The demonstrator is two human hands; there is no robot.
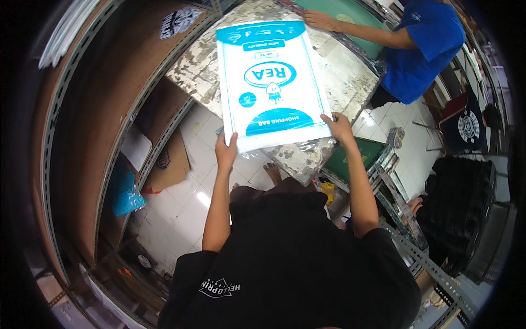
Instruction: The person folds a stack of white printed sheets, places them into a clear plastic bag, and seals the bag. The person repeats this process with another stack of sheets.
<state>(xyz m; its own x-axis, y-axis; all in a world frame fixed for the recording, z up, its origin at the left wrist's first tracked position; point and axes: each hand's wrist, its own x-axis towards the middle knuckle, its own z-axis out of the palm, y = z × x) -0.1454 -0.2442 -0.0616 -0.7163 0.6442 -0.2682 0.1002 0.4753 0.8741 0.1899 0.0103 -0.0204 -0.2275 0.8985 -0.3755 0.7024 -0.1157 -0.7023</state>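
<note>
A flat white pack of plastic bags (268,118) with turquoise print lies across the paint-stained table (350,71). Clear wrap shows along its near edge. My left hand (226,151) grips the near left corner, thumb on top. At the near right corner, my right hand (338,127) pinches the pack's edge. Both arms reach forward, and the pack's near edge sticks out past the table's left side.
Another person in a blue shirt (427,49) stands at the far right, one hand (320,21) at the table's far edge. Metal-framed shelves (109,159) run along the left. A green-faced frame (353,162) stands right of the table, with black stacked items (457,203) beyond.
</note>
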